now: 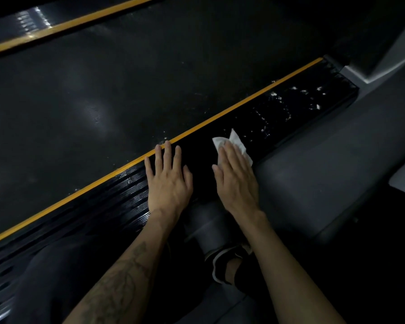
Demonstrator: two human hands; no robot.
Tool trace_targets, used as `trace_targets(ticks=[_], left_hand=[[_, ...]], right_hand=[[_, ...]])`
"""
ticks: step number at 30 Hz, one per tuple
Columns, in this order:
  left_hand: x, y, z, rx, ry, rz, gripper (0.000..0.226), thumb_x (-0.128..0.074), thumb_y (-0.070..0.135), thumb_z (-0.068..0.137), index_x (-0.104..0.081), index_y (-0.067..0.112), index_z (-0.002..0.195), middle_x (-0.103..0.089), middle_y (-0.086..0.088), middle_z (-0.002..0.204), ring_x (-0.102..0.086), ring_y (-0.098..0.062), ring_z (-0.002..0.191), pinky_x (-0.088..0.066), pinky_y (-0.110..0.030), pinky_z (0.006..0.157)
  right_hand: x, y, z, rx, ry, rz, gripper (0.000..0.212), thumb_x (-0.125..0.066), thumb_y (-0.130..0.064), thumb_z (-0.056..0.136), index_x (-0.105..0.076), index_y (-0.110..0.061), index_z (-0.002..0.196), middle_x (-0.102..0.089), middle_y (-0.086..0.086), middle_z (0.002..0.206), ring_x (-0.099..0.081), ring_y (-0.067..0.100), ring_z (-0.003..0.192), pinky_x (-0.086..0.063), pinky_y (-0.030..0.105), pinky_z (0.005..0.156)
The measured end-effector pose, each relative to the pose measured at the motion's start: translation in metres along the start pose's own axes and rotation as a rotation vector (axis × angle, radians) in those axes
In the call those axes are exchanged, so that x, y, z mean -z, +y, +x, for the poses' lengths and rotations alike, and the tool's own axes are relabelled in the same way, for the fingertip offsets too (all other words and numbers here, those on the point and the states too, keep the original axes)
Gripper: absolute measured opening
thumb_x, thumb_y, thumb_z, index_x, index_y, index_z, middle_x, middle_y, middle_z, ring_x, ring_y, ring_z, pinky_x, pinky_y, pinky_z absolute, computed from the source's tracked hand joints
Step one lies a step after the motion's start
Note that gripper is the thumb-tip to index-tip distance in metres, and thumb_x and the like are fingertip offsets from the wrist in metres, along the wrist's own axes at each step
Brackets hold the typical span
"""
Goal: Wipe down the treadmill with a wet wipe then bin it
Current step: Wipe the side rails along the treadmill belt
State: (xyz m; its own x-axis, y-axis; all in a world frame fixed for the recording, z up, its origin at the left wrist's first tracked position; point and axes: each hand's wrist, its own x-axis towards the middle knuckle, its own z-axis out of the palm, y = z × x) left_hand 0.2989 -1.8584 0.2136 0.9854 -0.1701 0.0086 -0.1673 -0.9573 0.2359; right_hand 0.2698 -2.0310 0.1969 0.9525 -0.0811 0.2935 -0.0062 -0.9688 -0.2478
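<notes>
While flat right hand presses crumpled white wipe, left hand fingers splayed on rail.

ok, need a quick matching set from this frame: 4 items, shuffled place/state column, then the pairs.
Items:
1. left hand
2. right hand
3. wet wipe
4. yellow stripe

Places/states:
A. between belt and black side rail
B. flat on the bare side rail, fingertips at the stripe
C. white, partly under fingers
D. pressing the wipe onto the rail

Pairs: 1-B, 2-D, 3-C, 4-A
</notes>
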Motion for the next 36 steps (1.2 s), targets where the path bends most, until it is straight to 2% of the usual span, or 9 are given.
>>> trace_targets(ticks=[3, 8, 13, 18, 23, 27, 30, 33, 36], left_hand=[[0.0, 0.001, 0.001, -0.003, 0.0, -0.002, 0.067, -0.01, 0.046, 0.104, -0.021, 0.016, 0.163, -0.007, -0.008, 0.173, 0.006, -0.025, 0.159, -0.001, -0.054, 0.128], [-0.004, 0.0, 0.002, -0.048, 0.001, -0.007, 0.064, -0.014, 0.044, 0.105, -0.024, 0.017, 0.163, -0.01, -0.006, 0.172, 0.004, -0.024, 0.16, -0.004, -0.055, 0.128], [-0.004, 0.0, 0.003, -0.054, -0.002, 0.004, 0.064, -0.014, 0.045, 0.106, -0.022, 0.018, 0.163, -0.008, -0.006, 0.173, 0.005, -0.023, 0.16, -0.003, -0.054, 0.128], [-0.005, 0.003, 0.006, -0.043, 0.012, -0.013, 0.065, -0.015, 0.045, 0.105, -0.026, 0.016, 0.162, -0.011, -0.007, 0.172, 0.003, -0.023, 0.16, -0.003, -0.053, 0.129], [-0.002, 0.004, 0.006, -0.045, -0.004, -0.017, 0.067, -0.014, 0.048, 0.104, -0.024, 0.017, 0.163, -0.009, -0.006, 0.172, 0.004, -0.023, 0.16, -0.003, -0.053, 0.129], [-0.002, 0.007, 0.008, -0.035, 0.007, -0.031, 0.067, -0.013, 0.047, 0.103, -0.025, 0.017, 0.162, -0.01, -0.006, 0.172, 0.004, -0.023, 0.16, -0.001, -0.053, 0.129], [-0.004, 0.007, 0.008, -0.033, 0.011, -0.03, 0.066, -0.015, 0.047, 0.104, -0.026, 0.017, 0.162, -0.011, -0.007, 0.172, 0.003, -0.024, 0.16, -0.002, -0.054, 0.129], [-0.003, 0.009, 0.008, -0.034, 0.011, -0.028, 0.066, -0.015, 0.046, 0.104, -0.026, 0.017, 0.162, -0.011, -0.007, 0.172, 0.003, -0.024, 0.16, -0.003, -0.053, 0.129], [-0.003, 0.009, 0.011, -0.024, 0.004, -0.024, 0.066, -0.013, 0.046, 0.104, -0.024, 0.017, 0.163, -0.008, -0.006, 0.172, 0.005, -0.023, 0.159, -0.001, -0.053, 0.129]], right_hand=[[-0.002, -0.015, -0.024, -0.062, 0.011, 0.037, 0.057, -0.035, -0.036, 0.11, -0.04, 0.001, 0.153, -0.036, 0.017, 0.162, -0.027, 0.03, 0.154, -0.032, 0.051, 0.122], [-0.004, 0.0, -0.003, 0.077, -0.031, -0.006, 0.057, -0.034, -0.037, 0.109, -0.039, -0.005, 0.156, -0.033, 0.013, 0.164, -0.026, 0.028, 0.155, -0.029, 0.05, 0.123], [0.001, -0.003, -0.023, -0.105, -0.006, 0.032, 0.06, -0.034, -0.039, 0.11, -0.034, -0.003, 0.157, -0.028, 0.015, 0.166, -0.019, 0.029, 0.157, -0.025, 0.051, 0.124], [-0.003, -0.003, -0.008, -0.009, -0.038, -0.003, 0.058, -0.032, -0.04, 0.109, -0.039, -0.006, 0.156, -0.032, 0.012, 0.165, -0.021, 0.028, 0.156, -0.026, 0.053, 0.123], [0.002, -0.005, -0.022, -0.161, -0.03, -0.037, 0.061, -0.031, -0.042, 0.11, -0.03, -0.007, 0.16, -0.022, 0.012, 0.169, -0.013, 0.026, 0.158, -0.017, 0.051, 0.127], [-0.002, -0.005, -0.004, -0.035, -0.073, -0.005, 0.059, -0.029, -0.043, 0.108, -0.039, -0.01, 0.156, -0.031, 0.01, 0.166, -0.02, 0.027, 0.156, -0.022, 0.055, 0.125], [0.002, 0.016, 0.013, -0.026, -0.1, -0.054, 0.059, -0.024, -0.044, 0.109, -0.036, -0.014, 0.158, -0.028, 0.006, 0.168, -0.019, 0.024, 0.157, -0.019, 0.053, 0.126], [0.005, 0.011, -0.004, -0.125, -0.073, -0.049, 0.062, -0.026, -0.045, 0.109, -0.031, -0.008, 0.159, -0.023, 0.012, 0.168, -0.016, 0.026, 0.157, -0.016, 0.051, 0.127], [0.001, -0.005, -0.005, -0.07, -0.103, -0.006, 0.068, -0.028, -0.047, 0.107, -0.032, -0.002, 0.158, -0.025, 0.017, 0.167, -0.018, 0.028, 0.157, -0.017, 0.049, 0.128]])
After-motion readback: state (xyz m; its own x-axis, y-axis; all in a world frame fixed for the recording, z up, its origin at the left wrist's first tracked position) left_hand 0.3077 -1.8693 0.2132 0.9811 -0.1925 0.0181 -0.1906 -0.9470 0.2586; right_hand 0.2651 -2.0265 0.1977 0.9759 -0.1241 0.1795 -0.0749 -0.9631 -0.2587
